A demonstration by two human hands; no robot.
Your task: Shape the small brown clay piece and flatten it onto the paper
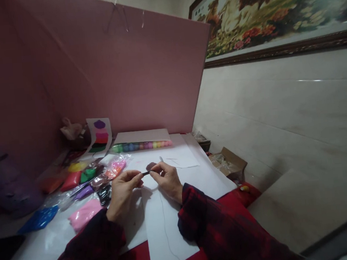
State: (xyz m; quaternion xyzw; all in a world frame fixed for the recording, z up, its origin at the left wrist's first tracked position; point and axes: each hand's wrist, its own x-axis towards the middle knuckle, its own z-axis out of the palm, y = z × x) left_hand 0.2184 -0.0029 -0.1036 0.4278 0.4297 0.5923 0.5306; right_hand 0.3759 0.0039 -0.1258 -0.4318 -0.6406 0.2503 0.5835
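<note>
You pinch the left end of a thin dark strip (146,173) between your left hand's (121,191) thumb and fingers; your right hand (170,181) pinches its other end; the strip is above the white paper, near a brown lump (150,166); 1 pink packet (85,214) lies beside your left sleeve (89,244); a drawn line (164,220) runs down the paper (181,242).

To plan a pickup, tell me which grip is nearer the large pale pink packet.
Left. The left grip is beyond and to the right of the pale pink packet, apart from it; the right grip is farther right, past the left one.
</note>
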